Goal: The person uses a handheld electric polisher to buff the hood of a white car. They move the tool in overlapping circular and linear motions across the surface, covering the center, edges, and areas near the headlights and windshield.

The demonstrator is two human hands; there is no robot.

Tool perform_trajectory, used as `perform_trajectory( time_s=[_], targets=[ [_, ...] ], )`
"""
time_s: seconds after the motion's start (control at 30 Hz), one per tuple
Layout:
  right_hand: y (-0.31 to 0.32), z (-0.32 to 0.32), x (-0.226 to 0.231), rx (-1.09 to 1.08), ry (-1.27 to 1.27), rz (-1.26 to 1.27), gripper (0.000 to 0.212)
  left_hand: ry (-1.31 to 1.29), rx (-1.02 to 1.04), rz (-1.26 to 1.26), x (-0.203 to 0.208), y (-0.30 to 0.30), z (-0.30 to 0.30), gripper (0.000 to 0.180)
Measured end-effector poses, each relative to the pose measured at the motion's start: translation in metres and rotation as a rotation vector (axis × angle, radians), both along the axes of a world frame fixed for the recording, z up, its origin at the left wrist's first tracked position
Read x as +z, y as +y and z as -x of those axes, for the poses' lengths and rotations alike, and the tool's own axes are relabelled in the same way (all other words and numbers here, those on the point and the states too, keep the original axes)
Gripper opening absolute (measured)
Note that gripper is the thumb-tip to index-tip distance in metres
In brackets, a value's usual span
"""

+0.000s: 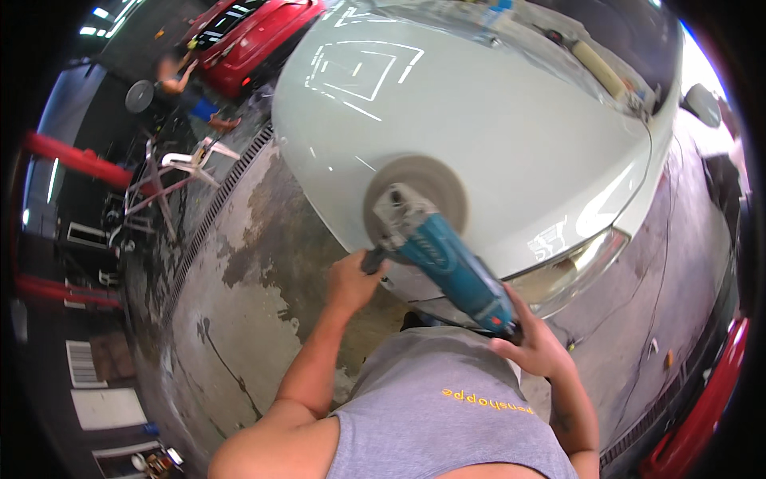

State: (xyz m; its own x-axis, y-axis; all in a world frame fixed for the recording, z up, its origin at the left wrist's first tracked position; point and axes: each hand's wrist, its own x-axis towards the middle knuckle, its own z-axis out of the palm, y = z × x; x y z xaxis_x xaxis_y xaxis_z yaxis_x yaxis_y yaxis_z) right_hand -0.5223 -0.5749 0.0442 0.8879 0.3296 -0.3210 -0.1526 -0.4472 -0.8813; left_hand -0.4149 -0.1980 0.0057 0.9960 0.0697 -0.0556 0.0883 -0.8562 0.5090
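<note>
A teal and silver power polisher (455,267) lies across the front corner of a pale car hood (479,104). Its round pad (444,180) rests against the paint near the hood's front edge, its rim smeared as if spinning. My left hand (355,279) is wrapped round the black side handle (373,259) at the polisher's head. At the rear end of the body, my right hand (533,342) grips the tool, its fingers partly hidden by it. Just beyond the right hand is the car's headlight (570,271).
Plastic sheeting (550,48) covers the windshield base. A red car (259,40) and a crouching person (179,84) are at the far left, near a white plastic chair (195,162). A floor grate (219,203) crosses the wet concrete; cords (650,319) trail on the right.
</note>
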Motion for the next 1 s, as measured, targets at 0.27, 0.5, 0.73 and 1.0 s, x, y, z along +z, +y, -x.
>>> perform_trajectory(
  time_s=[0.27,0.5,0.73,1.0],
  targets=[
    [-0.078,0.014,0.022,-0.488,0.194,-0.195,0.075,-0.072,-0.297,0.129,0.057,-0.112,-0.050,0.034],
    [-0.001,0.010,0.011,-0.535,0.156,-0.180,0.088,0.055,-0.403,0.138,0.055,-0.048,-0.087,0.034],
    [0.164,0.017,-0.046,-0.556,0.187,-0.137,0.089,0.186,-0.406,0.119,0.002,0.111,-0.104,0.032],
    [0.349,-0.109,-0.075,-0.268,0.057,0.102,0.089,0.043,-0.203,-0.019,-0.042,0.298,-0.180,0.037]
  ],
)
